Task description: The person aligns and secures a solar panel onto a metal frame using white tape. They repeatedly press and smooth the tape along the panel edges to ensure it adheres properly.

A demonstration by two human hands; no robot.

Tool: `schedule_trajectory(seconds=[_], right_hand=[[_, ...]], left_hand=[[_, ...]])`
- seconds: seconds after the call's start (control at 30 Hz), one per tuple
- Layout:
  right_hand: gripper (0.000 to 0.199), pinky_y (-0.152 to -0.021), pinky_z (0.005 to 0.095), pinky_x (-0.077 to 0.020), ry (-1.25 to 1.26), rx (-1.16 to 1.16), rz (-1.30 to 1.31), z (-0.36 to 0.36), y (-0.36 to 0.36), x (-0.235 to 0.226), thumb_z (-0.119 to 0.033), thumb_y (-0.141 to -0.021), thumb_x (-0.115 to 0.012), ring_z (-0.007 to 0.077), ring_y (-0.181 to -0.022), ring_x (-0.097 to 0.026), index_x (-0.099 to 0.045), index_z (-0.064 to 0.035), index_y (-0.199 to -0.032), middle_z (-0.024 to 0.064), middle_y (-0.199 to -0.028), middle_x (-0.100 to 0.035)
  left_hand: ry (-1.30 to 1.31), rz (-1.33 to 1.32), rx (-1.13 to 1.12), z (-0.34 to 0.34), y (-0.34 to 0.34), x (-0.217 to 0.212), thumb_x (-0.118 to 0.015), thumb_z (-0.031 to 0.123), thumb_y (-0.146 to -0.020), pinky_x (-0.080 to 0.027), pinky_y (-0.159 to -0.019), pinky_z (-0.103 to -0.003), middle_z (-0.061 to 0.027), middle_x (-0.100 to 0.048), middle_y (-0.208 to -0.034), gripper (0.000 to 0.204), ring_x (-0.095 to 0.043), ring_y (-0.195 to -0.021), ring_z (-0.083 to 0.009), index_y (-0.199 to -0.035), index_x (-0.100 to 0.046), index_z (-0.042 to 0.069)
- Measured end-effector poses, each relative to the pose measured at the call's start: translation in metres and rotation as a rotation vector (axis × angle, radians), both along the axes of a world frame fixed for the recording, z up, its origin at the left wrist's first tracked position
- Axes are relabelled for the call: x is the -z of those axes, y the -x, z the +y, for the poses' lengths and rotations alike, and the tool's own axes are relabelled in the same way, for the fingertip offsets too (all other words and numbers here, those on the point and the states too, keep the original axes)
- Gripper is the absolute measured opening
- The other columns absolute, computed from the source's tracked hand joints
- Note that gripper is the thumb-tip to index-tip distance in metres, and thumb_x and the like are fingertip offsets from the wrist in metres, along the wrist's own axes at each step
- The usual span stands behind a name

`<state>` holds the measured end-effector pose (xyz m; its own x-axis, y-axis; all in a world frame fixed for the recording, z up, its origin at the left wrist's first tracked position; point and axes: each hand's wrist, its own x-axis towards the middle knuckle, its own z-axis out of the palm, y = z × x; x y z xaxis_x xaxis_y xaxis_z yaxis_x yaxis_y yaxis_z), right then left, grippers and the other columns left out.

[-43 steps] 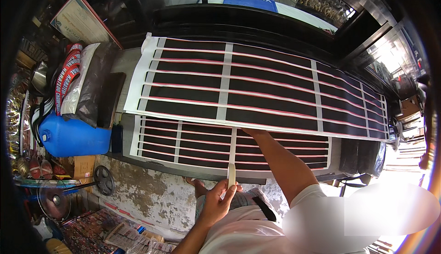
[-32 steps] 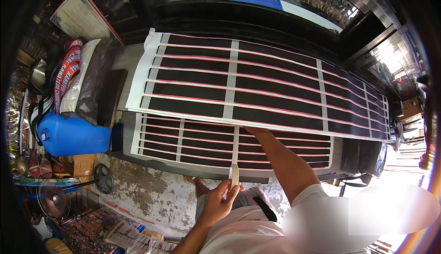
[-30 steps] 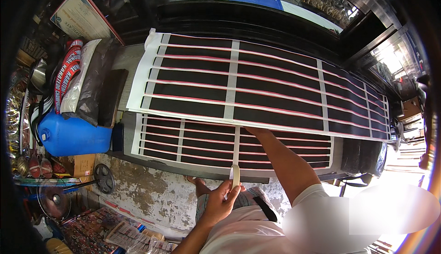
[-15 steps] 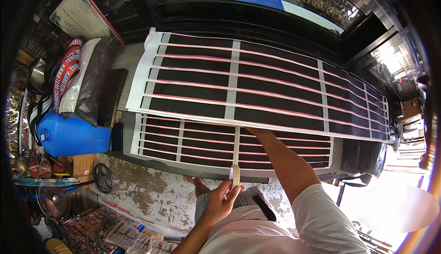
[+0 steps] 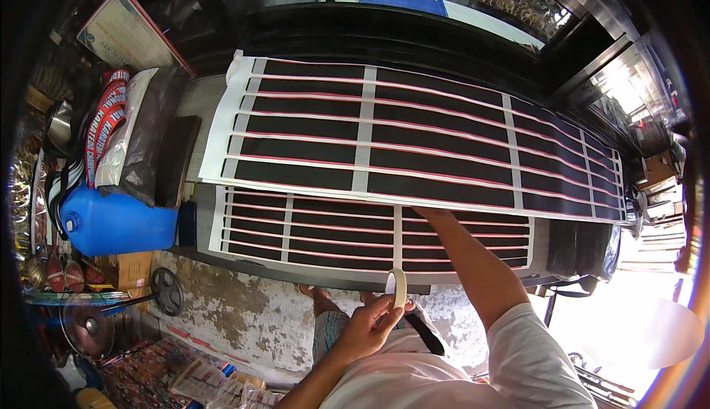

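My left hand (image 5: 367, 325) pinches a cream roll of masking tape (image 5: 400, 289) at the front edge of the lower sheet. From the roll, a pale tape strip (image 5: 398, 237) runs away from me across the lower striped sheet (image 5: 340, 237) and passes under the upper one. My right hand (image 5: 433, 216) reaches beneath the near edge of the upper striped sheet (image 5: 436, 141); its fingers are hidden there. Both sheets are white with black panels, thin red-edged lines and pale crosswise tape bands. The upper sheet overlaps the far part of the lower one.
On the left stand a blue jerrycan (image 5: 122, 220), a dark plastic-wrapped bundle (image 5: 144, 143), a red printed ribbon (image 5: 111, 117) and a framed certificate (image 5: 133, 32). Dark wrapped packs (image 5: 580, 250) lie at the right end. A fan (image 5: 89, 325) is lower left.
My left hand and the tape roll have shifted right, and the stretched strip has moved right along the lower sheet. My right hand stays under the upper sheet.
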<state>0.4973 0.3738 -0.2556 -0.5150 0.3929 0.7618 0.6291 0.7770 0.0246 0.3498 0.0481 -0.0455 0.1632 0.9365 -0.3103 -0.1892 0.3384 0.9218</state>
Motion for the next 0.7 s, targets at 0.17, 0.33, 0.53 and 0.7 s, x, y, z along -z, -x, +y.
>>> schedule_trajectory(seconds=[0.17, 0.33, 0.53, 0.7], right_hand=[[0.058, -0.121, 0.0488, -0.0492, 0.317, -0.022, 0.004, -0.010, 0.022, 0.012, -0.040, -0.105, -0.069, 0.0338, -0.142, -0.058, -0.059, -0.0116, -0.154, 0.0146, -0.156, -0.059], [0.057, -0.121, 0.0489, -0.0492, 0.484, -0.032, 0.012, -0.013, 0.029, 0.019, -0.040, -0.105, -0.069, 0.0338, -0.142, -0.059, -0.059, -0.0115, -0.153, 0.0150, -0.156, -0.059], [0.057, -0.121, 0.0489, -0.0491, 0.555, -0.034, 0.011, -0.011, 0.034, 0.022, -0.041, -0.105, -0.069, 0.0337, -0.141, -0.059, -0.060, -0.0114, -0.153, 0.0154, -0.156, -0.059], [0.056, -0.121, 0.0490, -0.0491, 0.579, -0.039, 0.021, -0.010, 0.036, 0.022, -0.041, -0.105, -0.069, 0.0336, -0.141, -0.059, -0.060, -0.0113, -0.152, 0.0158, -0.155, -0.060]], left_hand=[[0.038, 0.007, -0.038, -0.001, 0.003, 0.002, -0.054, 0.018, -0.119, -0.053, -0.116, -0.037, -0.0143, -0.077, -0.128, 0.031, -0.072, -0.129, -0.0228, -0.137, -0.062, -0.005], [0.040, -0.018, -0.079, -0.002, 0.006, 0.011, -0.053, 0.019, -0.119, -0.052, -0.117, -0.037, -0.0147, -0.077, -0.128, 0.031, -0.071, -0.130, -0.0237, -0.137, -0.062, -0.005], [0.056, -0.063, -0.092, -0.004, 0.002, 0.025, -0.053, 0.015, -0.119, -0.053, -0.117, -0.040, -0.0140, -0.076, -0.127, 0.026, -0.072, -0.130, -0.0251, -0.134, -0.062, -0.004], [0.031, -0.053, -0.131, -0.006, 0.001, 0.027, -0.056, 0.017, -0.118, -0.054, -0.113, -0.037, -0.0137, -0.078, -0.127, 0.027, -0.073, -0.127, -0.0212, -0.134, -0.064, -0.003]])
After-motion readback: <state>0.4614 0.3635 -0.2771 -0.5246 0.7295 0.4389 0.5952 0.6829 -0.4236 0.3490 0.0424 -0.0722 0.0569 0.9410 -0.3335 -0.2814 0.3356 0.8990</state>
